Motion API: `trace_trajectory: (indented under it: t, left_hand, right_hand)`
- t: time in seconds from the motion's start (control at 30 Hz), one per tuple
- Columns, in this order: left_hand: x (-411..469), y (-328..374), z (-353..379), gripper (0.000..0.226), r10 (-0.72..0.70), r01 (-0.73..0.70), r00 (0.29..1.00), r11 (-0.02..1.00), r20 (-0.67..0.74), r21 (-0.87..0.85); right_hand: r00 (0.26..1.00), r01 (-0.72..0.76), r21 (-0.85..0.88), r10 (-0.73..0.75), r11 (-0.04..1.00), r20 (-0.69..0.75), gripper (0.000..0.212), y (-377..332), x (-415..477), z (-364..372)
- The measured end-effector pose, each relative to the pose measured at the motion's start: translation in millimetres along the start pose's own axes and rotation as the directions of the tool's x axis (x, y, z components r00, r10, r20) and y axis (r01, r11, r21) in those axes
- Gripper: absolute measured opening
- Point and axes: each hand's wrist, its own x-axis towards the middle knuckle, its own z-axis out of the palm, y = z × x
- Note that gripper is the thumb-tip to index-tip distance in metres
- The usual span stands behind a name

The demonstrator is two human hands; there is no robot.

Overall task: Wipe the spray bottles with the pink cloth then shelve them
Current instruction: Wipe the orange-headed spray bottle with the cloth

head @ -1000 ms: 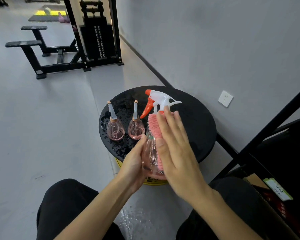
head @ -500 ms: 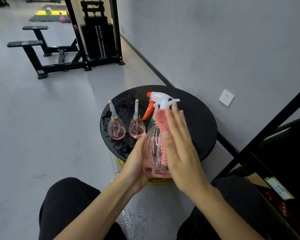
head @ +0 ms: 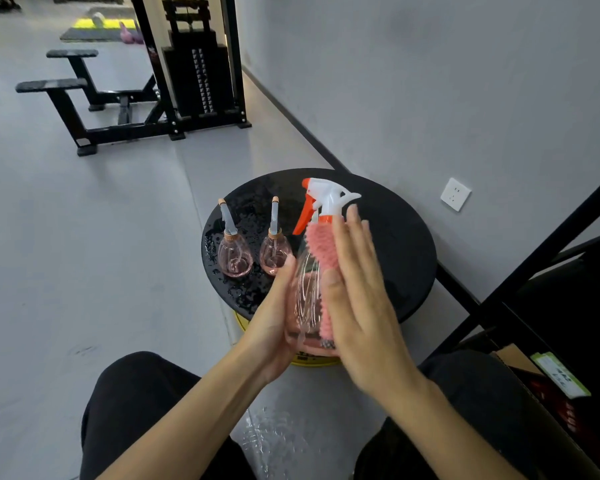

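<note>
A clear pink spray bottle [head: 307,292] with a white and orange trigger head is held upright in front of me, above the near edge of a round black table [head: 395,237]. My left hand [head: 274,317] grips its lower left side. My right hand [head: 357,289] lies flat, pressing the nubby pink cloth [head: 324,251] against the bottle's right side. Two small pink bottles [head: 234,251] [head: 274,247] with long grey nozzles stand on the wet left part of the table.
A black metal shelf rack [head: 534,265] stands at the right, with a cardboard box [head: 534,382] low down. The grey wall carries a white socket [head: 455,194]. Gym machines [head: 187,71] stand far back. Water lies on the floor [head: 271,441] between my knees.
The bottle has tilted more upright and turned slightly in my hands, while my right hand with the cloth slid up along its right side.
</note>
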Motion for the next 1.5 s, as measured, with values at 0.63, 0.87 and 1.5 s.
trace_trajectory:
  t: [0.63,0.87,1.5]
  left_hand:
    - [-1,0,0,0.055,-0.066,0.066,0.998,0.998,-0.023,-0.014]
    - [0,7,5,0.065,-0.043,0.046,0.999,0.992,0.029,-0.116]
    - [4,-10,1,0.062,-0.094,0.095,0.996,0.993,0.011,-0.067]
  right_hand:
    - [0.999,0.05,-0.099,-0.051,0.994,-0.003,0.055,4,2,0]
    - [0.991,0.131,-0.227,-0.124,0.965,0.043,0.056,2,-36,15]
    - [0.998,0.048,-0.14,-0.043,0.989,0.038,0.055,12,-15,3]
